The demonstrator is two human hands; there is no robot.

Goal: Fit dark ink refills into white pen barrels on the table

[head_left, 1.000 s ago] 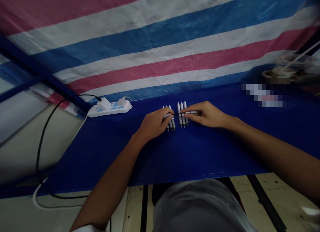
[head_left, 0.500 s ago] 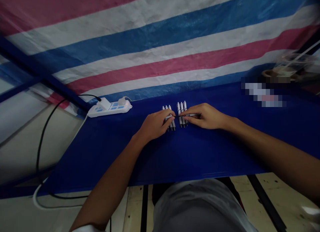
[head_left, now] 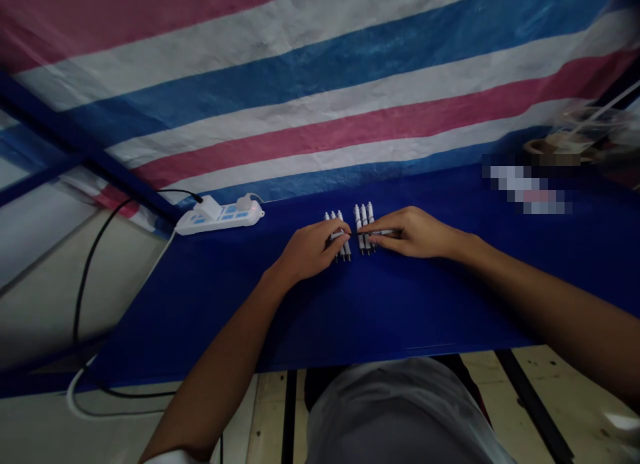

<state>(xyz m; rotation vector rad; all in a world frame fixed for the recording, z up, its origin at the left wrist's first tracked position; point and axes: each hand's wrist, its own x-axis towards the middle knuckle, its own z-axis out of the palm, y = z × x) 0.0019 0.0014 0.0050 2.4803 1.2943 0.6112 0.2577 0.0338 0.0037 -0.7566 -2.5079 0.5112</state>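
Observation:
Two side-by-side groups of white pens with dark tips lie on the blue table (head_left: 310, 317). My left hand (head_left: 314, 247) is closed in a pinch on a white pen part (head_left: 339, 235), above the left group (head_left: 347, 249). A white pen (head_left: 387, 233) lies crosswise in the closed fingers of my right hand (head_left: 407, 232), its dark end pointing left, over the right group (head_left: 363, 217). A narrow gap separates the two held pieces. My fingers partly hide both groups.
A white power strip (head_left: 235, 215) with plugs and cables sits at the table's back left. Striped sheeting (head_left: 320, 131) hangs behind the table. A blurred-out item (head_left: 525, 187) and a round container (head_left: 545, 147) are at the back right.
The dark tip of the pen in my right hand has come slightly away from the piece in my left hand. Otherwise the hands look nearly still.

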